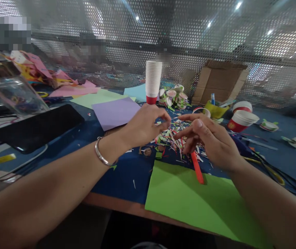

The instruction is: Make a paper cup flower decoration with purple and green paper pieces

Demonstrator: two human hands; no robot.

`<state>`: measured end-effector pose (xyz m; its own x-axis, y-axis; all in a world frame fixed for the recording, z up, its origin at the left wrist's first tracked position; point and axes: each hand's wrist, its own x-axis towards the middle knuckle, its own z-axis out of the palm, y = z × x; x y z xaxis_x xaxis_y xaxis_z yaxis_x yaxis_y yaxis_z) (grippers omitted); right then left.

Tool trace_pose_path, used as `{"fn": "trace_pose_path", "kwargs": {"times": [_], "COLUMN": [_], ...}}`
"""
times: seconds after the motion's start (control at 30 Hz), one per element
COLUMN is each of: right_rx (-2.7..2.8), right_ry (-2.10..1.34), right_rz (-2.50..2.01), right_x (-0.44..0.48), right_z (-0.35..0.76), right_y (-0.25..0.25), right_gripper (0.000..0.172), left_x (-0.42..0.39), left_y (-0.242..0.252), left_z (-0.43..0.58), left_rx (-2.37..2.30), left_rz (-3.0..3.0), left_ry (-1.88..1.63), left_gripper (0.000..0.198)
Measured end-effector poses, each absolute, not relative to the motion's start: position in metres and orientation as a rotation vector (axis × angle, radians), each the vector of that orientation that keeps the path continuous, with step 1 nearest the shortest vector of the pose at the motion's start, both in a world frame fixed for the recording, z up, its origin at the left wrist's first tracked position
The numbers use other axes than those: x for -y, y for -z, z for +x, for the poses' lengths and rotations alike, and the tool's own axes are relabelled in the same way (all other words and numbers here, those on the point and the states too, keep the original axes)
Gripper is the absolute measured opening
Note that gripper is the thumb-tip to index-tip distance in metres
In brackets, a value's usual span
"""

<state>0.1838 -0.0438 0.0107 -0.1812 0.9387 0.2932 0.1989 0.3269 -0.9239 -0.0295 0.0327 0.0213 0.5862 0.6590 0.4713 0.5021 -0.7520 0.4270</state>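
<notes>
My left hand (151,123), with a bracelet (101,152) at the wrist, is closed in a pinch above the table. Just beyond its fingertips shows a tiny pale sliver (174,118); I cannot tell whether the fingers hold it. Facing it, my right hand (211,140) has its fingers apart and partly bent, index finger reaching toward the left fingertips. Beneath both hands lies a heap of cut paper scraps (175,140). A flat orange-red stick (197,169) extends from under the right hand onto a green paper sheet (189,197); its upper end is hidden.
A tall stack of paper cups (153,79) stands behind the hands, beside small paper-cup crafts (174,97). Purple paper (114,110), a black phone (39,128) and a clear container (15,91) are leftward. More cups (242,121) and dark cords (275,173) lie rightward. Perforated metal sheeting (127,58) rises behind.
</notes>
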Motion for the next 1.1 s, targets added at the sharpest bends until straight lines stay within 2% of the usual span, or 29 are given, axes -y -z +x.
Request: {"fn": "trace_pose_path", "kwargs": {"times": [0.07, 0.13, 0.3, 0.47, 0.7, 0.87, 1.1], "right_rx": [1.607, 1.579, 1.587, 1.79, 2.435, 2.545, 2.552], "right_ry": [-0.879, -0.815, -0.706, -0.631, -0.432, -0.416, -0.428], "right_rz": [-1.089, -1.12, -1.195, -1.272, -1.56, -1.579, -1.616], "right_x": [0.041, 0.039, 0.035, 0.031, 0.027, 0.029, 0.028], "right_z": [0.187, 0.191, 0.196, 0.205, 0.213, 0.212, 0.215], "right_y": [-0.012, -0.014, -0.016, -0.015, -0.017, -0.015, -0.016], "right_gripper": [0.042, 0.039, 0.031, 0.029, 0.023, 0.014, 0.02], "left_x": [-0.017, 0.001, 0.024, 0.028, 0.043, 0.042, 0.04], "left_y": [-0.024, -0.024, -0.015, -0.016, -0.018, -0.013, -0.018], "left_z": [-0.026, -0.021, -0.011, -0.007, -0.008, -0.009, -0.007], "left_rx": [-0.763, -0.658, -0.602, -0.637, -0.729, -0.733, -0.722], "left_rz": [2.673, 2.756, 2.878, 2.879, 2.887, 2.896, 2.869], "left_ry": [-0.629, -0.385, -0.107, -0.077, -0.037, -0.086, -0.032], "left_gripper": [0.014, 0.023, 0.038, 0.03, 0.028, 0.028, 0.031]}}
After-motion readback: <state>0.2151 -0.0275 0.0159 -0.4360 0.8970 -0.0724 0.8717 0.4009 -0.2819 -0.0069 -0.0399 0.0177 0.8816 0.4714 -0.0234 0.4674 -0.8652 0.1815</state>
